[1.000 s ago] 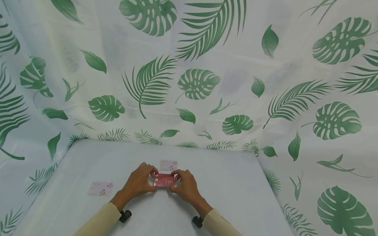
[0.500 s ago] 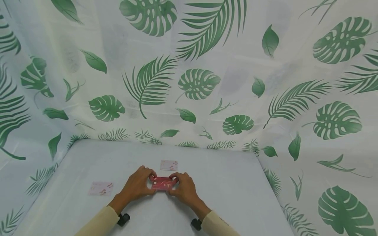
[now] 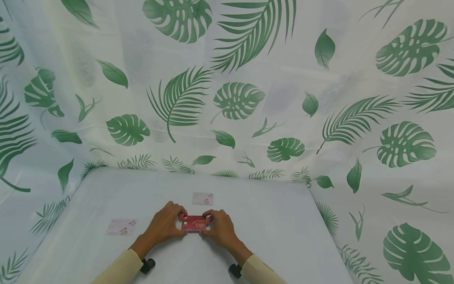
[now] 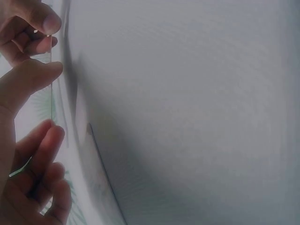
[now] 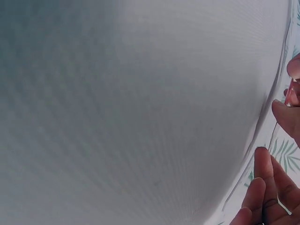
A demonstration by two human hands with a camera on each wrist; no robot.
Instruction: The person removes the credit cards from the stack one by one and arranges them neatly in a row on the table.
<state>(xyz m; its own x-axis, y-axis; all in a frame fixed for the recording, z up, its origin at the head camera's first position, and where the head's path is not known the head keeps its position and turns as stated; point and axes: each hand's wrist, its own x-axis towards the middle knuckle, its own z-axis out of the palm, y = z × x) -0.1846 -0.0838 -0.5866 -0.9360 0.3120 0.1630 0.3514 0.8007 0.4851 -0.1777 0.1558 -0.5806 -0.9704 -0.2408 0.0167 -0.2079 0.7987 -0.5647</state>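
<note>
A red card marked VIP is held up between both hands, its printed face toward the head camera. My left hand pinches its left edge between thumb and fingertips. On the opposite edge, the thumb and fingers of my right hand pinch it the same way. The left wrist view shows the card edge-on as a thin line between the left thumb and fingers. In the right wrist view the right hand is partly cut off by the frame edge.
Two pale pink cards lie flat on the white table: one card just beyond the hands, another card to the left. A white leaf-patterned curtain surrounds the table's back and sides.
Both hands have drawn the red card slightly toward the body and a little left. Its face has tilted and shows less glare. The two pale cards stay put.
</note>
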